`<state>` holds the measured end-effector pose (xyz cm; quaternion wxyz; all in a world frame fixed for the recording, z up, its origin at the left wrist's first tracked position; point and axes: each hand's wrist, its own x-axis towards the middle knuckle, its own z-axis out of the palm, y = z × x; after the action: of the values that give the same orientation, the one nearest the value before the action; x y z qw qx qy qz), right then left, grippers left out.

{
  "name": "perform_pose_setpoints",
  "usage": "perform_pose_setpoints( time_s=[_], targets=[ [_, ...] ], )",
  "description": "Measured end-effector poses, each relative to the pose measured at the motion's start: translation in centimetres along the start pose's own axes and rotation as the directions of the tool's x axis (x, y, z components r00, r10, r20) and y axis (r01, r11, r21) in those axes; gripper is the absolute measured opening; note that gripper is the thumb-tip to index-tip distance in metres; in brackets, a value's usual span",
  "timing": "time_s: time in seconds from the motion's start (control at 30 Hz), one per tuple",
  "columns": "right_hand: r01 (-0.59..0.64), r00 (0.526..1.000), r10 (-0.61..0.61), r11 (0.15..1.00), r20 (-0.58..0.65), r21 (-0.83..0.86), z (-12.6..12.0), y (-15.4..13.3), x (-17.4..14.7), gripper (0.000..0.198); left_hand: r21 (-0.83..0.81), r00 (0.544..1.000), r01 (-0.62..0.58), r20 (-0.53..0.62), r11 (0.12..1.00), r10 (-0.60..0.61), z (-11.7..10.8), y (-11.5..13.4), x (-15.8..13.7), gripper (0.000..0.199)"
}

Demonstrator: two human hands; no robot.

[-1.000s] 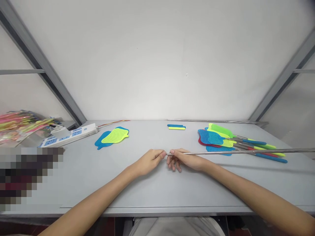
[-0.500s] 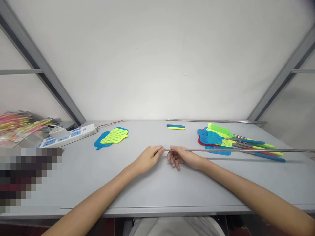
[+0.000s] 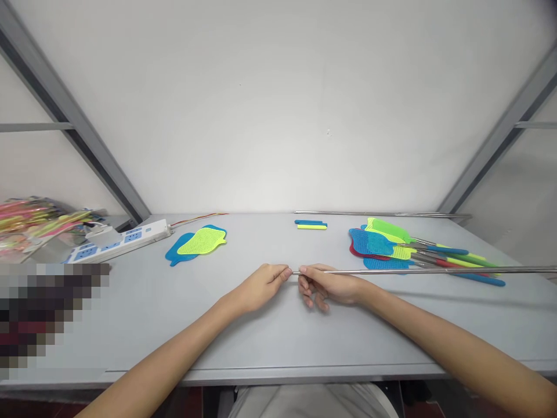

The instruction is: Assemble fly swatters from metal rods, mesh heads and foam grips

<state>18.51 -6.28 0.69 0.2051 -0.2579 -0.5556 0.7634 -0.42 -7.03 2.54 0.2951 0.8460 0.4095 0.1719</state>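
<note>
A long thin telescopic metal rod [image 3: 413,271] runs sideways above the table from between my hands past the right edge of view. My left hand [image 3: 266,285] pinches its narrow left tip between thumb and fingers. Just to the right, my right hand [image 3: 324,285] grips the rod between thumb and forefinger, with its other fingers curled loosely below. Beneath and behind the rod lies a pile of fly swatters [image 3: 383,241] with blue, green, yellow and red heads and handles. Two loose swatter heads, a yellow one [image 3: 202,240] over a blue one [image 3: 179,251], lie back left.
Blue and yellow handle grips [image 3: 312,227] lie near the wall. More metal rods [image 3: 374,214] rest along the table's back edge. At the left stand a white power strip [image 3: 126,241] and a heap of colourful packaged items [image 3: 35,223]. Grey frame posts rise on both sides.
Both hands and the rod have come slightly lower, towards me. The rod's left tip stays pinched by my left hand. The things lying on the table have not moved.
</note>
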Motion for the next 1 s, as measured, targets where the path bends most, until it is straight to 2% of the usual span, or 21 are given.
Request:
perform_pose_setpoints(
  time_s=[0.13, 0.37, 0.77, 1.0],
  targets=[
    [-0.018, 0.999, 0.014, 0.993, 0.040, 0.116, 0.0, 0.0, 0.0, 0.031, -0.022, 1.000, 0.025, -0.005, 0.999, -0.025, -0.1, 0.3, -0.1, 0.040],
    [-0.032, 0.998, 0.022, 0.981, 0.053, 0.189, -0.1, 0.2, 0.1, 0.029, -0.079, 0.999, 0.042, -0.026, 0.996, -0.044, -0.1, 0.6, -0.2, 0.038],
    [-0.022, 0.999, 0.015, 0.989, 0.050, 0.143, 0.0, 0.4, 0.1, 0.031, -0.207, 0.998, 0.069, 0.010, 0.976, -0.069, 0.5, 0.4, -0.2, 0.042],
    [-0.001, 0.998, -0.001, 0.999, 0.065, 0.038, -0.1, 0.5, 0.0, 0.035, -0.292, 0.996, 0.080, 0.054, 0.953, -0.067, 1.1, -0.1, -0.1, 0.042]
  ],
)
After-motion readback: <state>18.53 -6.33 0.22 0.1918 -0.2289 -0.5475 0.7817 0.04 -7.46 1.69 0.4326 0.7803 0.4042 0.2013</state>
